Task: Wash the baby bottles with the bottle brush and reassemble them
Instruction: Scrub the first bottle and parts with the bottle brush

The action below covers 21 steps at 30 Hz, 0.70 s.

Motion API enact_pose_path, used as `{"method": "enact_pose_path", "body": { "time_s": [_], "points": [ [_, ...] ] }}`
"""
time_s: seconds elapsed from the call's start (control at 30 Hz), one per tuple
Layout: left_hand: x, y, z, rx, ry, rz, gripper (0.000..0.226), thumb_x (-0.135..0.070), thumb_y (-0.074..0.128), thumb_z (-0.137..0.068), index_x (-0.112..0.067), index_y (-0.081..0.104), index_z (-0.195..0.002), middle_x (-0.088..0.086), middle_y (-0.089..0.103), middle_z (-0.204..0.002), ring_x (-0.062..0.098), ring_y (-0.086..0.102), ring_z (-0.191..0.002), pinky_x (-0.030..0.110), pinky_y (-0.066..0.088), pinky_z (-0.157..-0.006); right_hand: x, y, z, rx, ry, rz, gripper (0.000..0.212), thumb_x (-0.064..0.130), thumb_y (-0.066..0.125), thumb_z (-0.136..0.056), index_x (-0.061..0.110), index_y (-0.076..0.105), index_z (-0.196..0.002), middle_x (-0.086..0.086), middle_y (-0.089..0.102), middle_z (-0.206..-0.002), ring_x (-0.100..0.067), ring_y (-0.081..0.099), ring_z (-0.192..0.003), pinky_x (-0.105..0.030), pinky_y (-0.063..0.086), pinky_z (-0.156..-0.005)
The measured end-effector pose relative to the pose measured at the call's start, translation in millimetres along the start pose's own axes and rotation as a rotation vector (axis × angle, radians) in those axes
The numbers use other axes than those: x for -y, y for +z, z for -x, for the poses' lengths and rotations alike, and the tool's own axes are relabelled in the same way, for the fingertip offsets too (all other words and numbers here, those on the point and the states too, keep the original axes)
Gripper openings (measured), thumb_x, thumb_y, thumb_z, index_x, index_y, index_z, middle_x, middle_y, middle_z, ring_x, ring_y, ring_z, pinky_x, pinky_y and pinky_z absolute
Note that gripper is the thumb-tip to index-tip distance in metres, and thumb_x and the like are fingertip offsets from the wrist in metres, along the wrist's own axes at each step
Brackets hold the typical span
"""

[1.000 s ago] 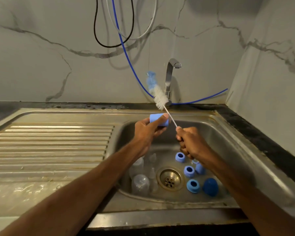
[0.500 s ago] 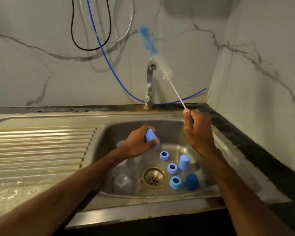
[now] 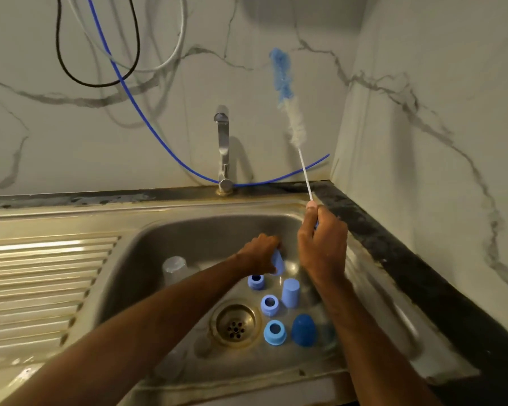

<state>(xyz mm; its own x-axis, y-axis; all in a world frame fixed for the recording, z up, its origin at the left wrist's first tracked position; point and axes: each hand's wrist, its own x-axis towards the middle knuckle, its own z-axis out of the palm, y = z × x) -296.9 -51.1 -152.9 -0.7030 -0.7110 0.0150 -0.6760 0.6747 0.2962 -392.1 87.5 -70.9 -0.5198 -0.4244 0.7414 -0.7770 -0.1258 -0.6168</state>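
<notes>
Nearest, on the floor of the stainless steel sink [image 3: 147,259], right of the round metal drain [image 3: 235,322]: a dark blue domed cap [image 3: 303,330], three light blue threaded rings [image 3: 274,332] and an upright light blue cylindrical cap [image 3: 290,292]. By the basin's left wall, a clear plastic baby bottle [image 3: 175,268]. Farther in, left hand [image 3: 260,254] low in the basin, fingers curled round a second light blue cap [image 3: 277,263]. Just beside it, right hand [image 3: 323,244] closed round the handle of the long wire-stemmed bottle brush [image 3: 294,118], white and blue bristles pointing up. Behind, chrome faucet [image 3: 223,148] and blue hose [image 3: 147,118] against the marble-patterned wall.
</notes>
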Motion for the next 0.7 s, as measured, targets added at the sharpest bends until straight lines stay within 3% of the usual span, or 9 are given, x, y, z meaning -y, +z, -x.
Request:
{"method": "enact_pose_path", "body": {
  "time_s": [0.13,0.3,0.4,0.57,0.7],
  "points": [
    [9,25,-23,0.039,0.005,-0.036,0.063,-0.029,0.087,-0.073,-0.019,0.054,-0.126,0.011,0.058,-0.126,0.033,0.060,-0.114,0.044,0.053,-0.093,-3,6,-1,0.015,0.032,0.014,0.040,0.025,0.046,-0.107,0.019,0.042,-0.067,0.005,0.039,-0.053,-0.009,0.034,-0.045,-0.023,0.020,-0.047],
    [5,37,-35,0.094,0.020,-0.064,0.052,-0.024,0.085,-0.077,-0.013,0.058,-0.120,0.014,0.061,-0.123,0.033,0.061,-0.112,0.037,0.047,-0.081,-5,10,0,0.027,0.064,0.018,0.038,0.029,0.045,-0.106,0.021,0.043,-0.069,0.007,0.040,-0.054,-0.010,0.036,-0.047,-0.024,0.026,-0.050],
    [2,39,-34,0.102,0.023,-0.054,0.052,-0.021,0.085,-0.078,-0.013,0.059,-0.122,0.014,0.062,-0.123,0.033,0.061,-0.111,0.038,0.049,-0.084,-6,10,0,0.038,0.077,0.014,0.038,0.026,0.046,-0.106,0.020,0.045,-0.069,0.009,0.038,-0.054,-0.004,0.033,-0.046,-0.021,0.023,-0.049],
    [-3,36,-31,0.095,0.038,-0.046,0.053,-0.024,0.088,-0.075,-0.012,0.058,-0.117,0.012,0.065,-0.114,0.031,0.065,-0.104,0.045,0.057,-0.089,-10,14,1,0.062,0.096,-0.014,0.037,0.027,0.045,-0.107,0.011,0.061,-0.077,0.006,0.046,-0.058,-0.006,0.040,-0.049,-0.025,0.033,-0.050],
    [-6,29,-23,0.091,0.082,-0.088,0.065,-0.027,0.087,-0.078,-0.010,0.052,-0.129,0.013,0.059,-0.127,0.030,0.059,-0.114,0.045,0.053,-0.095,-8,14,-1,0.072,0.086,-0.016,0.034,0.025,0.046,-0.107,0.016,0.056,-0.075,0.014,0.039,-0.055,-0.002,0.038,-0.048,-0.019,0.030,-0.050]
  ]
}}
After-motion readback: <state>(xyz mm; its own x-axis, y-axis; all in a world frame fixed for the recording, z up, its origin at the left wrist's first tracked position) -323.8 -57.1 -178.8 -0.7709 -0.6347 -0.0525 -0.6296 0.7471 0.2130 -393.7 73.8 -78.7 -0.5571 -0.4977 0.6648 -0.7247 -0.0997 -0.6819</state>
